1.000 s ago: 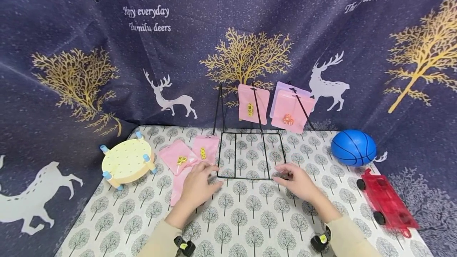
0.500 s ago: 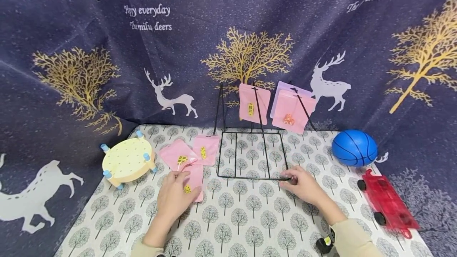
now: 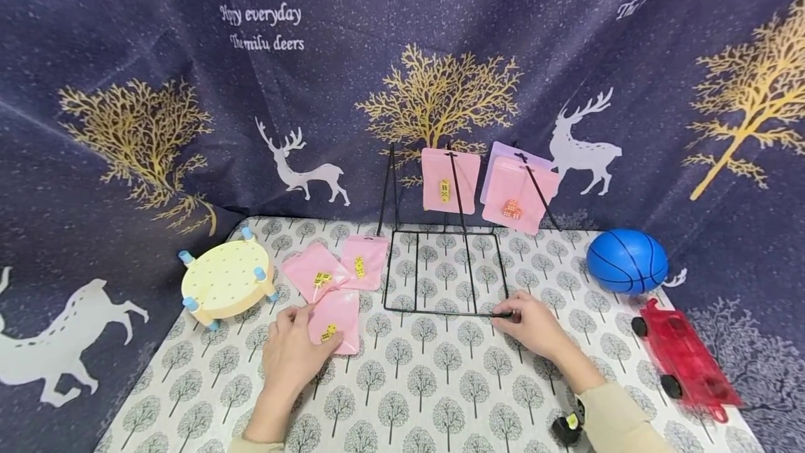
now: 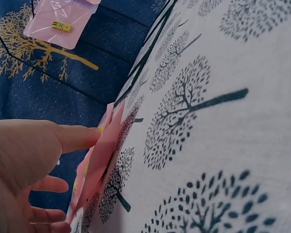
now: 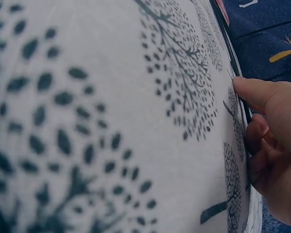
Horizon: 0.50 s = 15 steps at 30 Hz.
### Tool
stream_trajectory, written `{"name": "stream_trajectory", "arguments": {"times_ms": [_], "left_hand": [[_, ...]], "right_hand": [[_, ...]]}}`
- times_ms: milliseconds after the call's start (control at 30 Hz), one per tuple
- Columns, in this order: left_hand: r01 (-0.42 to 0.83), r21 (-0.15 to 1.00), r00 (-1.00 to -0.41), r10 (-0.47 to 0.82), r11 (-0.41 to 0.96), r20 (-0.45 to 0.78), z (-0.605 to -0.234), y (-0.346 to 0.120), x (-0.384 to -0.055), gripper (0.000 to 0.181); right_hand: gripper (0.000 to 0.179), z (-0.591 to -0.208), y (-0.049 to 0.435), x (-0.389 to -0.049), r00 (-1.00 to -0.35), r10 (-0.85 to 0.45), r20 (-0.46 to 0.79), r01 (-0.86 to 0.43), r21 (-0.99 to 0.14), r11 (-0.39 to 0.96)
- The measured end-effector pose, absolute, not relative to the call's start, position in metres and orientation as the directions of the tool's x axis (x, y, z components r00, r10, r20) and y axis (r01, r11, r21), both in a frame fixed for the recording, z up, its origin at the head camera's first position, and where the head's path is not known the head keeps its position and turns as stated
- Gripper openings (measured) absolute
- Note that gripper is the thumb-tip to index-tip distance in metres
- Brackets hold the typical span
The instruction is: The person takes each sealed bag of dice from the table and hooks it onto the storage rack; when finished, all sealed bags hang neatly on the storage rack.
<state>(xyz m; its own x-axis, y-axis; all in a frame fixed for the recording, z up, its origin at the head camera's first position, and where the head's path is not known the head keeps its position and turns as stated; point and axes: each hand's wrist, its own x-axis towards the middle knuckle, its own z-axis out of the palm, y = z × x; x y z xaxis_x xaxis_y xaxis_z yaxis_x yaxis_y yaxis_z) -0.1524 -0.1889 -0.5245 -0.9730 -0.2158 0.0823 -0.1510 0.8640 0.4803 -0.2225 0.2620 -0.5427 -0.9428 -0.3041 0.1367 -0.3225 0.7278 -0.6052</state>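
Pink bag (image 3: 338, 314) lies at loosely spread left hand (image 3: 291, 349), right hand (image 3: 530, 324) pinching wire rack (image 3: 470, 272)

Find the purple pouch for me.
In the head view, the purple pouch hangs at the right side of the black wire rack, mostly hidden behind the pink pouch holding orange dice.

Free: tablecloth (image 3: 440, 383) before wire rack (image 3: 440, 312) | left: pink pouches (image 3: 342, 307) | rear: hanging pouches (image 3: 434, 175) | right: blue ball (image 3: 627, 261)
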Motion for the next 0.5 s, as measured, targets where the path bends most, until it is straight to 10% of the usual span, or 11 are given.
{"name": "stream_trajectory", "arguments": {"times_ms": [500], "left_hand": [[-0.200,0.512,-0.977,-0.212,0.836,-0.036,-0.5265,-0.1931,-0.1573,0.093]], "right_hand": [[0.013,-0.5429,0.2604,-0.2239,-0.956,-0.279,0.087,-0.272,-0.619,0.737]]}}
